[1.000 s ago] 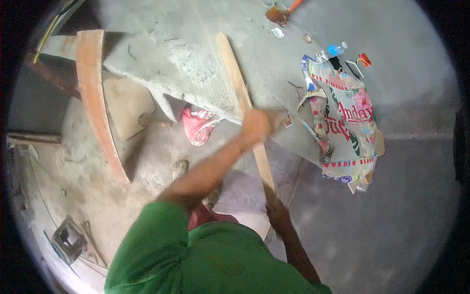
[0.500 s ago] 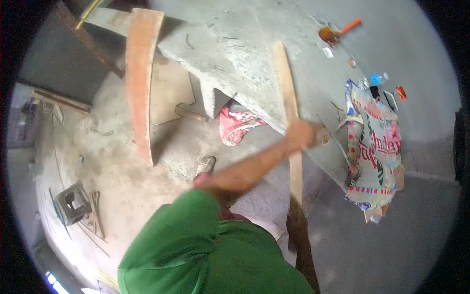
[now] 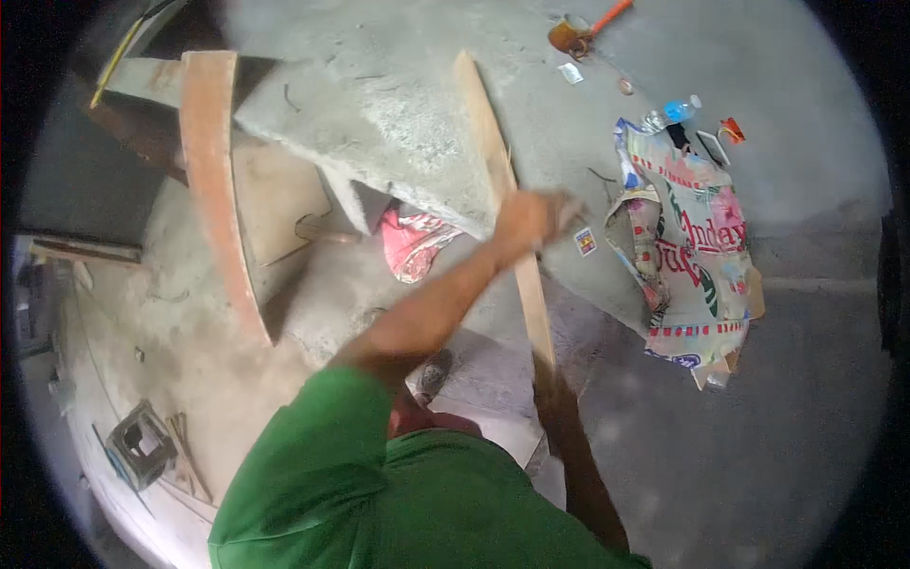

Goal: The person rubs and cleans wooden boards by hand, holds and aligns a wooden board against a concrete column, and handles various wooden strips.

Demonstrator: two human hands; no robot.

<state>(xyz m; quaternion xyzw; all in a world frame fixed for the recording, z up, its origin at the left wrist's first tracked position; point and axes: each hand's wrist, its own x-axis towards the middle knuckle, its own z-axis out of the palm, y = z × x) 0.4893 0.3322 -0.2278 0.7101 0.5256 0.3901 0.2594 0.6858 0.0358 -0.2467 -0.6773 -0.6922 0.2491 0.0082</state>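
A long, narrow wooden plank [image 3: 533, 303] slants from the concrete ledge down towards my body. My right hand [image 3: 555, 396] is closed around its lower end, in shadow. Higher up, my left hand [image 3: 533, 226] lies across the plank, its fingers curled and blurred by motion. Whatever it holds is hidden or too small to name. A thin sliver [image 3: 511, 159] sticks out from the plank's edge just above this hand. Right of the left hand, a small printed card or box [image 3: 585, 242] lies on the concrete.
A curved reddish board [image 3: 210, 152] stands at left by a plywood sheet [image 3: 280, 204]. At right lies a printed sack [image 3: 697, 256], near a plastic bottle [image 3: 679, 111] and an orange-handled tool [image 3: 578, 36]. A pink-and-white bag [image 3: 412, 245] sits below the ledge [image 3: 379, 123]. A dark stool-like frame [image 3: 142, 444] is lower left.
The view has shifted, so the surroundings appear further left and higher. The plank's upper end has swung slightly left. Both hands remain at the plank.
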